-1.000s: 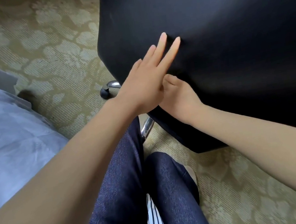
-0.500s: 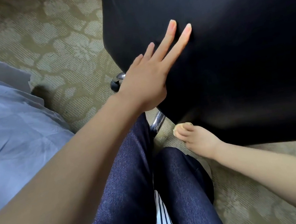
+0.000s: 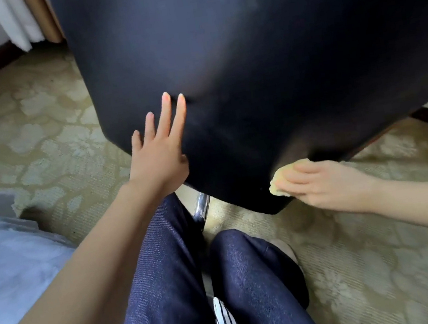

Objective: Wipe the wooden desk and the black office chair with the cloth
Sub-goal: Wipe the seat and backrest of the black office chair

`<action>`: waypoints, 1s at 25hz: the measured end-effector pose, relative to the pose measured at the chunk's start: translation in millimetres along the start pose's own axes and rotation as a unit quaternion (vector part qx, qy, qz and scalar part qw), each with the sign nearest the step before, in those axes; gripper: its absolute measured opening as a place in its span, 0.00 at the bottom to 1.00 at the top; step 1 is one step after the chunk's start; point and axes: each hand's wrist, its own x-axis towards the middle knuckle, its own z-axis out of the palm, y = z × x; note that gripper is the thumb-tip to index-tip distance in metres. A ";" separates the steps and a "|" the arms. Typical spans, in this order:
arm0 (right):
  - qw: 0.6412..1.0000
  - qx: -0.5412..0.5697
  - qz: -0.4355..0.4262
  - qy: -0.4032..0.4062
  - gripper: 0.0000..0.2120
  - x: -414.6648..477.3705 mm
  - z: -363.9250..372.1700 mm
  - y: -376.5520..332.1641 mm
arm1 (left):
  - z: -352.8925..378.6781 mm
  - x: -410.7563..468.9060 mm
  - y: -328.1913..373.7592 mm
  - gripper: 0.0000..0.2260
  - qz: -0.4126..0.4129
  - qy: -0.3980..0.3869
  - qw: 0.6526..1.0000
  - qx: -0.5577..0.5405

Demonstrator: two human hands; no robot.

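The right hand [image 3: 330,186] is moved out from under the left hand [image 3: 161,153], down and then right along the bottom edge of the black chair [image 3: 249,73]. The yellow cloth [image 3: 279,179], hidden at first, is now seen held under its fingers.
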 end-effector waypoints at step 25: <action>0.911 0.089 0.325 0.237 0.17 108.2 -25.4 30.1 | -68.6 -21.4 21.1 0.37 0.062 0.093 0.994 0.000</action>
